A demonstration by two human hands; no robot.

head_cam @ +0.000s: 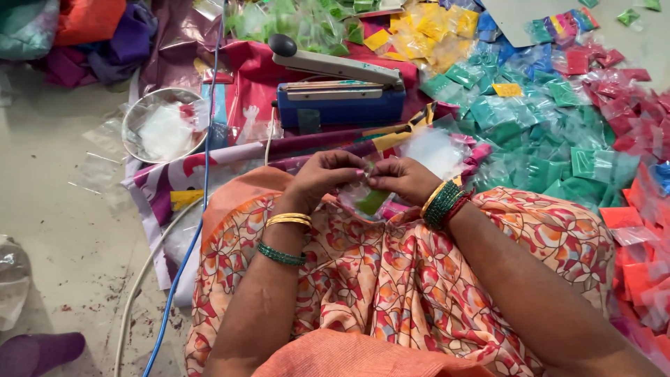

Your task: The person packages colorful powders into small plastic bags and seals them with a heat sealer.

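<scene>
From the head view, both hands meet over the lap: the left hand (322,176) and the right hand (405,179) each pinch, fingers closed, the top of one small clear packet (368,199) holding green powder. One blue heat sealer (340,91) sits on the floor just beyond the hands. One round steel bowl (165,126) lies at the left. Filled packets, too many to count, cover the floor at the right: green packets (551,132), red packets (628,98), yellow packets (426,31).
</scene>
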